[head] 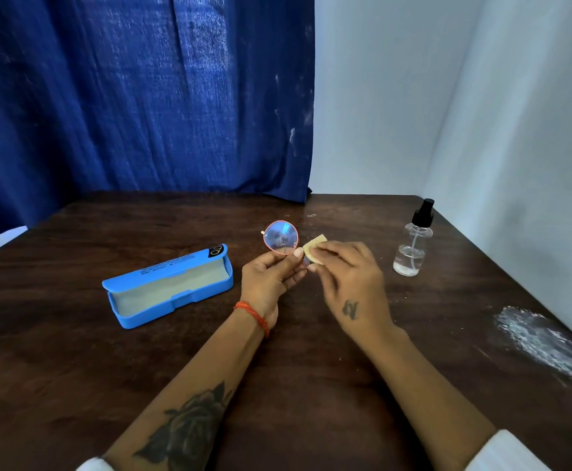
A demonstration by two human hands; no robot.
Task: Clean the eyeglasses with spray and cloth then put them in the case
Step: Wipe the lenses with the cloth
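A person sits at a dark wooden table [312,368] with both bare forearms reaching forward over it. The left hand [271,278] holds a pair of round eyeglasses [280,237] up off the table near its middle, fingers curled round the lower part of the frame with the thumb tip up beside the nose bridge. One lens, rimmed in thin red and tinted with a bluish shine, stands clear above the left hand. The other lens is almost wholly hidden behind a small pale yellow cloth [313,251], so only a sliver of it shows below the cloth. The right hand [349,277] pinches that cloth against the hidden lens, its fingers bent over the cloth and its back turned to the camera, with a small tattoo near the wrist. A red thread bracelet [254,316] circles the left wrist, and a dark rose tattoo covers the left forearm. To the left of the hands, well apart from them, a blue glasses case [172,283] lies open on the table, its pale lining showing and its lid tipped back. To the right of the hands a clear spray bottle [414,241] with a black pump top stands upright, holding a little clear liquid at the bottom. Farther right, near the table edge, a white powdery smear [543,338] marks the wood. A deep blue curtain [142,96] hangs behind the table on the left, and a pale wall [448,96] fills the right.
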